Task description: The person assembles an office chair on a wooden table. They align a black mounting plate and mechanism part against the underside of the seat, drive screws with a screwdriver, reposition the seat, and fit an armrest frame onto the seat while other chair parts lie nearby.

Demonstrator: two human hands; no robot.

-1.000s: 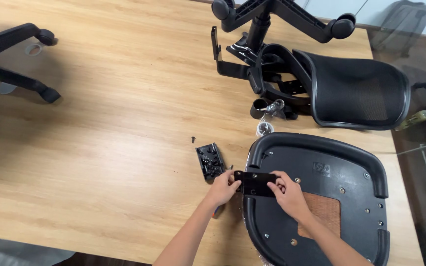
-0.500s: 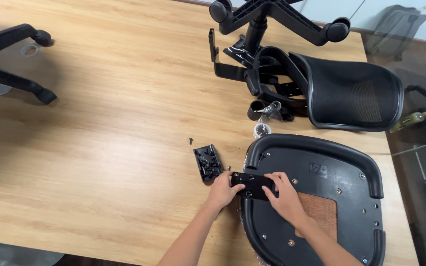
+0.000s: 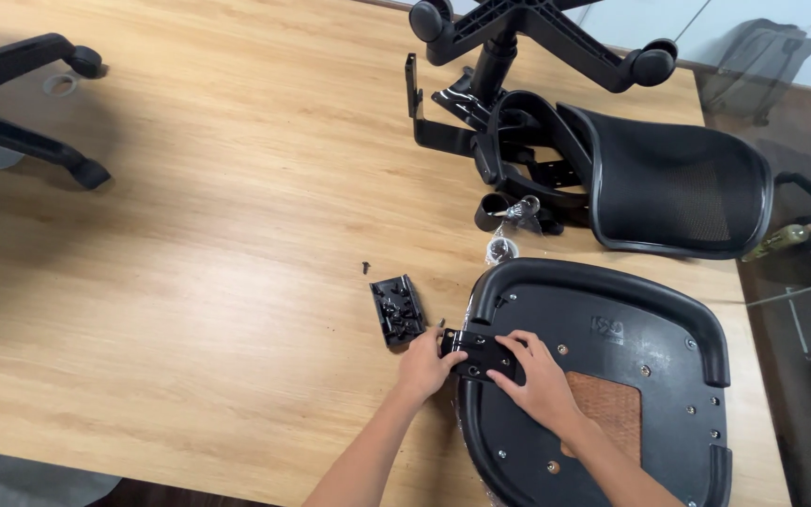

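Note:
An upturned black chair seat [image 3: 650, 338] lies on the wooden table [image 3: 218, 244] at the lower right. On its left edge rests a small black metal bracket [image 3: 477, 353]. My left hand [image 3: 424, 366] grips the bracket's left end. My right hand [image 3: 539, 383] presses on its right end, fingers spread over it. Just left of my left hand sits a small black tray of screws [image 3: 397, 309], and a loose screw [image 3: 366, 268] lies beyond it.
A black mesh chair back [image 3: 678, 183] with its frame lies at the upper right, under a wheeled star base [image 3: 537, 28]. Another chair base [image 3: 21, 103] is at the far left. A small plastic bag of parts [image 3: 504, 246] sits above the seat.
Both hands have stayed on the bracket at the seat's left edge, with only slight shifts of the fingers. The view has moved a little.

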